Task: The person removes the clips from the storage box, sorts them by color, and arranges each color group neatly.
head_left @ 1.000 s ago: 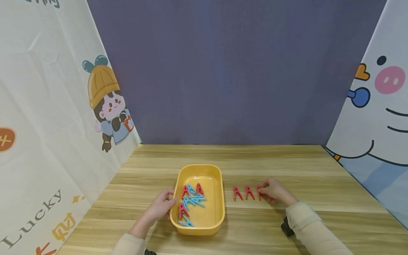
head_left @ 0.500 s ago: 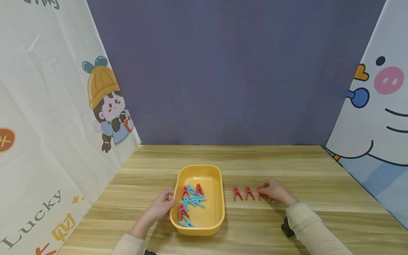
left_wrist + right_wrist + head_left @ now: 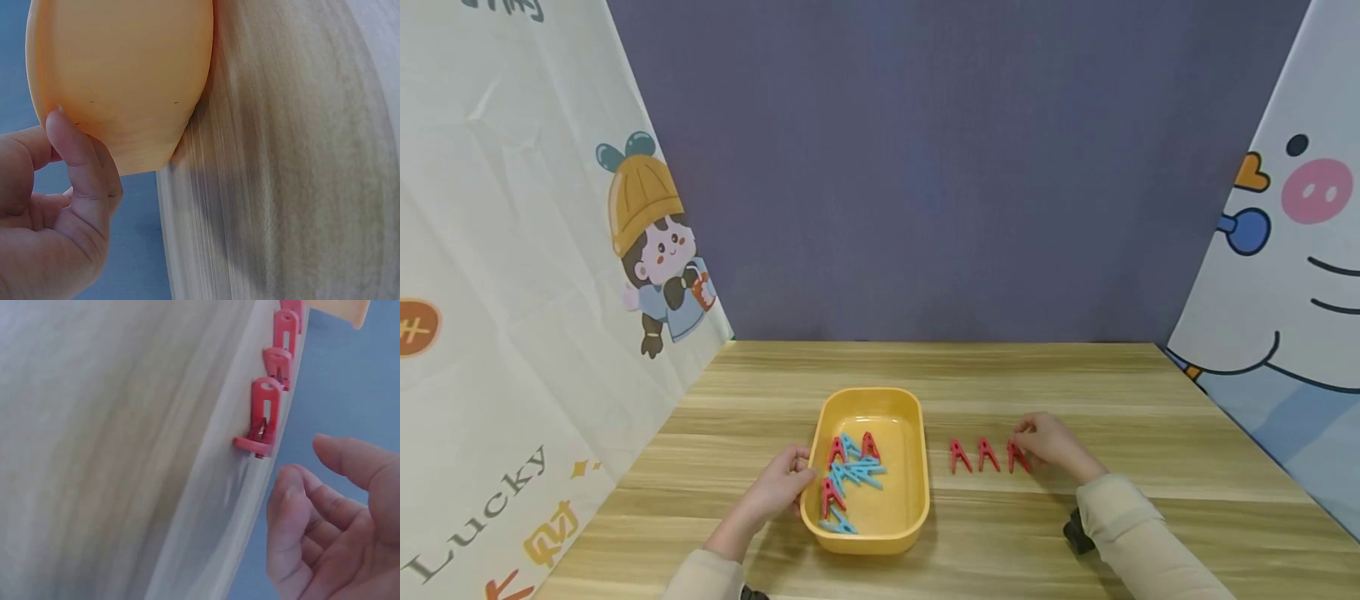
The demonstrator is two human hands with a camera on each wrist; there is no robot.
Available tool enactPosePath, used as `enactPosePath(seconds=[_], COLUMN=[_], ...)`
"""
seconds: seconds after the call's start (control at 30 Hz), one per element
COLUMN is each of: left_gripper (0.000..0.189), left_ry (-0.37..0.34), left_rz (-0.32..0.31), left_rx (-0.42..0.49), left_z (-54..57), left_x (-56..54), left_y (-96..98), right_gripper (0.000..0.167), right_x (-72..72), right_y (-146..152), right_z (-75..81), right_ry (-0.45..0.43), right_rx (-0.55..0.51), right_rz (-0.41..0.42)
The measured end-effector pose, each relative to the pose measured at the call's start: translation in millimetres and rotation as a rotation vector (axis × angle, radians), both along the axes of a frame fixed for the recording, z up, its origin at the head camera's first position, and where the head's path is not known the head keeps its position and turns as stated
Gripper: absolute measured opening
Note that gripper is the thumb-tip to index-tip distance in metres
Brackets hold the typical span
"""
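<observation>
At the left wall of the yellow plastic bin [image 3: 904, 517], my left hand [image 3: 779, 481] pinches the rim; the left wrist view shows thumb and fingers on the bin's wall [image 3: 131, 75]. Several red and blue clothespins [image 3: 854, 472] lie inside it, mostly on its left side. To the right of the bin, three red clothespins stand in a row: a left one [image 3: 959, 456], a middle one [image 3: 988, 454] and a right one [image 3: 1017, 457]. Just beside the right clothespin [image 3: 265, 415] is my right hand [image 3: 1051, 442], thumb and fingers apart, holding nothing.
Everything rests on a wood-grain table [image 3: 1075, 375]. A dark purple-grey panel [image 3: 955, 167] rises behind it. Printed white sheets with cartoon figures hang on the left and right sides.
My right hand has let go of the right red clothespin and drawn slightly back, leaving it standing in the row. My left hand and the bin look the same.
</observation>
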State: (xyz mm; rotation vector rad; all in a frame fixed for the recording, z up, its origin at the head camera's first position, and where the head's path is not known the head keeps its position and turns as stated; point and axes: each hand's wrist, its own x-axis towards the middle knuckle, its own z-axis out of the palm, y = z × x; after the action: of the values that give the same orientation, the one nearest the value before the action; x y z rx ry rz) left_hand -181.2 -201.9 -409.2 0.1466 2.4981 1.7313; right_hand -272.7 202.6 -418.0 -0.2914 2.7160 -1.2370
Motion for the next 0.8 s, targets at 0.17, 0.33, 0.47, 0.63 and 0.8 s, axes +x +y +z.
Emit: enactPosePath(seconds=[0.17, 0.33, 0.47, 0.63, 0.8], left_gripper=[0.032, 0.033, 0.032, 0.031, 0.032], left_ry=[-0.004, -0.002, -0.004, -0.008, -0.005], left_rz=[-0.005, -0.011, -0.009, -0.01, -0.011], left_rx=[0.006, 0.002, -0.001, 0.001, -0.002], left_z=[-0.8, 0.1, 0.9, 0.7, 0.4], left_x=[-0.8, 0.0, 0.5, 0.8, 0.8], left_y=[-0.4, -0.4, -0.2, -0.6, -1.0], right_gripper=[0.022, 0.022, 0.024, 0.028, 0.027], right_x=[0.1, 0.0, 0.1, 1.9, 3.3], right_y=[-3, -8, -13, -22, -35], right_z=[6.6, 13.9, 21.1, 32.8, 45.0], right_ry=[-0.002, 0.016, 0.059, 0.098, 0.114], right_rx=[-0.015, -0.003, 0.041, 0.065, 0.057], right_rz=[0.002, -0.01, -0.002, 0.024, 0.042])
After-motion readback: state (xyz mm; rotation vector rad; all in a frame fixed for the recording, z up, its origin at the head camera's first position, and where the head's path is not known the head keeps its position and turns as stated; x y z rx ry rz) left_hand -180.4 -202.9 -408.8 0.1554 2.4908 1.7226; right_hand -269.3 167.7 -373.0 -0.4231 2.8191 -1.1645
